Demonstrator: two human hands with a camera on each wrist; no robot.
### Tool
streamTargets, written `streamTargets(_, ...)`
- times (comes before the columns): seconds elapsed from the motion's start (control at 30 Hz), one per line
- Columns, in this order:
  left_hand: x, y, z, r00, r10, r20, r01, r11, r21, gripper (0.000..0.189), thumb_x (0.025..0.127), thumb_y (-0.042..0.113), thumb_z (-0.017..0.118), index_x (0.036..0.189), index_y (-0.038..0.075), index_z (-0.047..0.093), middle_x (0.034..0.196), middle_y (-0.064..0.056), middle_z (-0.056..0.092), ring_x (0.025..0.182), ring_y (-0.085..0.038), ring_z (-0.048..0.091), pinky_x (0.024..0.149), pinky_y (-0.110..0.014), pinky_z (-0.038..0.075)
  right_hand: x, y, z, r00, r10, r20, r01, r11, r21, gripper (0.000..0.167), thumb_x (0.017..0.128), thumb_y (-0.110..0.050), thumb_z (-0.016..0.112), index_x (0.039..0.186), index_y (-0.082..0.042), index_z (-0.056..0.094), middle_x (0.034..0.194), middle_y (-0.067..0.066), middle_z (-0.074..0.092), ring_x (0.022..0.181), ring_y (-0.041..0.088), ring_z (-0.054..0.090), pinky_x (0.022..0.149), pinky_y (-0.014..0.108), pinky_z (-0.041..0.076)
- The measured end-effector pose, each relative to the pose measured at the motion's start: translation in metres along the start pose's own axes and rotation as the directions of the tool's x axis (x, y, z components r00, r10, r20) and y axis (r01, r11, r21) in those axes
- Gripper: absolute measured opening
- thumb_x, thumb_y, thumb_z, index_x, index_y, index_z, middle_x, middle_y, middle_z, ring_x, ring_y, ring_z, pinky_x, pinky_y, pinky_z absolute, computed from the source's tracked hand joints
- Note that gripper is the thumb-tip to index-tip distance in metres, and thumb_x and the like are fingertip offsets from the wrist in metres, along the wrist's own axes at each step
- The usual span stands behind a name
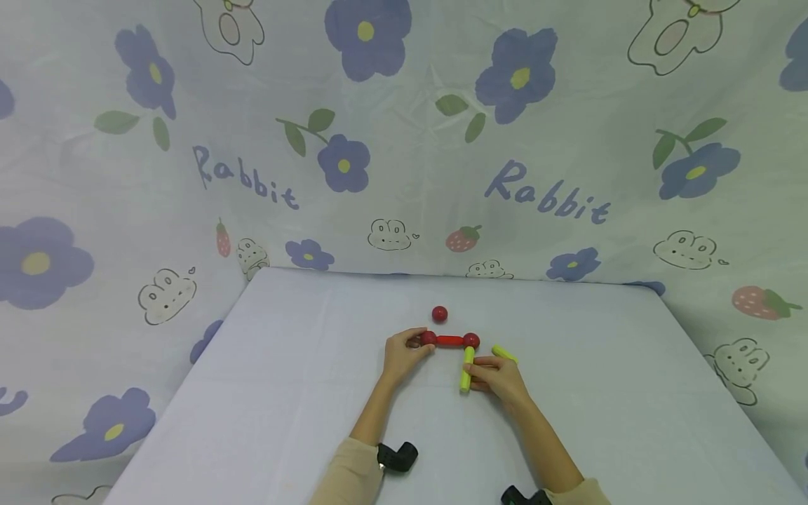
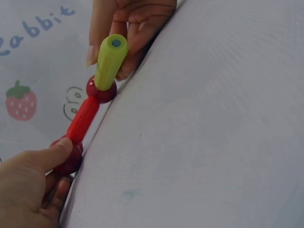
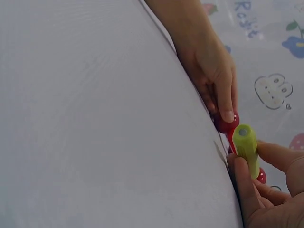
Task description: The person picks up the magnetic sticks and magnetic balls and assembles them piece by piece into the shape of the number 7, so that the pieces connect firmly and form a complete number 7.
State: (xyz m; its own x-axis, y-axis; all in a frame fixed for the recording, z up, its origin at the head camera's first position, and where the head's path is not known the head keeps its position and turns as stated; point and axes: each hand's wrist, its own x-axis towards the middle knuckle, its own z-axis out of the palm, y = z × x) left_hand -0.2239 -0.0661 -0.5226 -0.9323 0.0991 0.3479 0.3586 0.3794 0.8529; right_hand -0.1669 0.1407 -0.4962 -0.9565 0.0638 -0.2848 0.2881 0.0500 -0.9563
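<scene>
A red rod joins two dark red balls in a row on the white table. My left hand grips the left ball between thumb and fingers. A yellow-green rod reaches from the right ball toward the front edge, and my right hand pinches it from the right side. In the left wrist view this yellow-green rod meets the ball and shows a grey-blue dot in its free end. The right wrist view shows the thumb and fingers of my right hand around it.
A loose dark red ball lies behind the joined pieces. Another yellow-green rod lies just behind my right hand, partly hidden by it. A patterned cloth hangs along the table's back edge.
</scene>
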Motion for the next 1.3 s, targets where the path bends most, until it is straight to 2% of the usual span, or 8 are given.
streamTargets(0.57, -0.0023, 0.0011, 0.0017, 0.999, 0.02, -0.027, -0.02, 1.0, 0.018, 0.039, 0.076, 0.011, 0.078, 0.11, -0.006, 0.066, 0.096, -0.017, 0.07, 0.081, -0.027, 0.065, 0.073, -0.031, 0.055, 0.0027, 0.0044, -0.0024, 0.999, -0.012, 0.034, 0.011, 1.0, 0.022, 0.044, 0.081, -0.009, 0.073, 0.116, 0.013, 0.056, 0.096, 0.015, 0.067, 0.074, 0.018, 0.067, 0.069, 0.033, 0.057)
streamTargets(0.93, -0.0038, -0.0011, 0.0035, 0.998, 0.056, -0.039, -0.055, 0.998, 0.019, 0.039, 0.077, 0.01, 0.077, 0.109, -0.007, 0.066, 0.095, -0.018, 0.07, 0.08, -0.027, 0.065, 0.072, -0.03, 0.055, -0.0007, 0.005, -0.0035, 1.0, -0.01, 0.023, 0.009, 1.0, 0.029, 0.047, 0.079, -0.009, 0.075, 0.116, 0.012, 0.056, 0.094, 0.017, 0.068, 0.074, 0.02, 0.068, 0.067, 0.031, 0.057)
streamTargets(1.3, -0.0053, -0.002, 0.0042, 0.997, 0.056, -0.046, -0.056, 0.998, 0.006, 0.039, 0.077, 0.01, 0.077, 0.109, -0.008, 0.065, 0.094, -0.018, 0.069, 0.08, -0.028, 0.065, 0.073, -0.032, 0.055, 0.0001, 0.009, -0.0034, 0.999, -0.028, 0.026, 0.027, 0.999, 0.031, 0.046, 0.079, -0.01, 0.075, 0.116, 0.011, 0.057, 0.093, 0.016, 0.069, 0.074, 0.021, 0.068, 0.067, 0.031, 0.057)
